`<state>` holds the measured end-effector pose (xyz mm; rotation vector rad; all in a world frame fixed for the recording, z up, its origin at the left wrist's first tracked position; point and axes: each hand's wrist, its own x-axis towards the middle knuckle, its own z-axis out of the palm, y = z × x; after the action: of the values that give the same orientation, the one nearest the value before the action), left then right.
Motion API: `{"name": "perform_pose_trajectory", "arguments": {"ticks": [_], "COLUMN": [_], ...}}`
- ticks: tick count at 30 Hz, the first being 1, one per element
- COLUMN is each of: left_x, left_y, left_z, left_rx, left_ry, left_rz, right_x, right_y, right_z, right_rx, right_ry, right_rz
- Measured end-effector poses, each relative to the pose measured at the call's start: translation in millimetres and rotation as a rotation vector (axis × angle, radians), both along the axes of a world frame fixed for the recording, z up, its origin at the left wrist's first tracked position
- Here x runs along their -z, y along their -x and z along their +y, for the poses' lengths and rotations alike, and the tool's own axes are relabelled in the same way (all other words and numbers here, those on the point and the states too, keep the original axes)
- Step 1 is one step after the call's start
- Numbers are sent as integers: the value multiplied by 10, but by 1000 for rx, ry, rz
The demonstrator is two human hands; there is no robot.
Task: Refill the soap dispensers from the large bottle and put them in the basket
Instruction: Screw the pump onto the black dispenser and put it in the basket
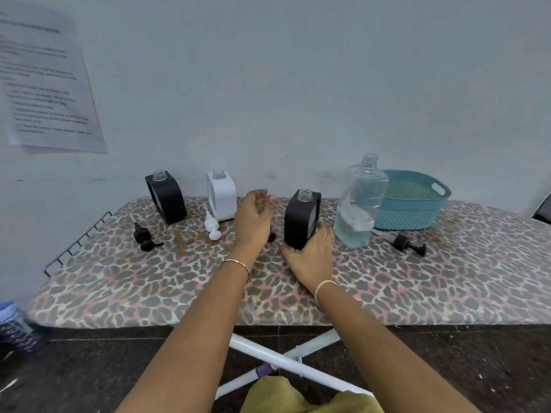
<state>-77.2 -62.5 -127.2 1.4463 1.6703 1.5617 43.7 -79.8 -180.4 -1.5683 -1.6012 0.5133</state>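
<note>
Leopard-print cloth covers the ironing board (417,287) that carries everything.

Right hand (310,254): fingers (324,231) wrapped round the lower part of an uncapped black dispenser (302,216), which stands upright. Its base is hidden behind the hand.

Left hand (255,219): just left of that dispenser, raised off the cloth, fingers curled inward. A small black part (272,236) shows under the hand, mostly covered. I cannot tell whether the fingers hold it.

Just right of the right-hand fingers stands the large bottle (360,204), clear, open-necked and partly filled with liquid. Beyond it is the teal basket (417,204), partly masked by the bottle.

Left of the left-hand fingers stand a white dispenser (222,195) and a second black dispenser (165,196), both open-necked. A white pump (212,226) and a black pump (144,235) lie in front of them. Another black pump (410,244) lies right of the large bottle.

Wall sheet (44,79): text blurred, unreadable.
</note>
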Motion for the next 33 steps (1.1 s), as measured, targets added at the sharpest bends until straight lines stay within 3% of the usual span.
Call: {"name": "perform_pose_trajectory", "arguments": {"ticks": [7,16,24,28,33], "left_x": [223,267,315,273,-126], "left_y": [526,479,506,488,312], "left_z": [73,251,329,359,400], "left_rx": [78,239,255,119,36], "left_ry": [117,160,99,6,-108], "left_rz": [456,961,1085,881,107], "right_x": [21,58,58,58,43], "right_y": [199,162,159,155,156], "right_z": [160,159,172,174,168], "right_rx": [105,146,160,143,131], "right_ry": [22,-43,-34,-28,-21], "right_rz": [4,62,68,57,53]}}
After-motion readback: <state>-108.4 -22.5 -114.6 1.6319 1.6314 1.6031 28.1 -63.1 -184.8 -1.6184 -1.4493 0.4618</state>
